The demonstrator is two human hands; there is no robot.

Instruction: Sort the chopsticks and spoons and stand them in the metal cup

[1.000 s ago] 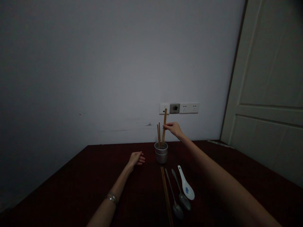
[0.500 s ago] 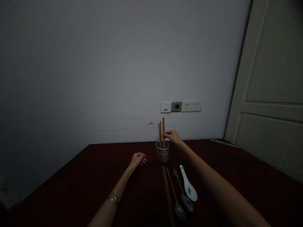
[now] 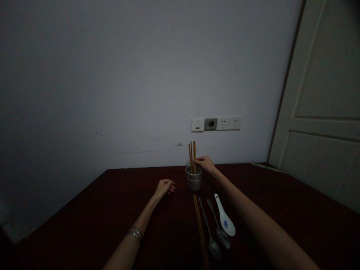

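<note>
My right hand (image 3: pixel 204 163) pinches a pair of wooden chopsticks (image 3: pixel 194 150) between thumb and fingers. Their lower ends are inside a round metal cup (image 3: pixel 194 183), where the cup's wall hides them. Other chopsticks (image 3: pixel 190 157) lean in the same cup, just left of the held pair. My left hand (image 3: pixel 165 187) rests on the table to the left of the cup, fingers loosely bent and holding nothing. In front of the cup another pair of chopsticks (image 3: pixel 200 228) lies lengthwise, beside two metal spoons (image 3: pixel 214 249) and a white ceramic spoon (image 3: pixel 226 223) with a blue mark.
The dark red table (image 3: pixel 126 210) reaches a pale wall (image 3: pixel 140 93) behind the cup. Sockets and a switch (image 3: pixel 210 124) are set in that wall. A panelled door (image 3: pixel 323 112) stands at the right, near a thin strip (image 3: pixel 268 168) on the table's far edge.
The chopsticks in my right hand have sunk slightly deeper into the cup. My left hand stays where it was. The camera view has tipped a little downward.
</note>
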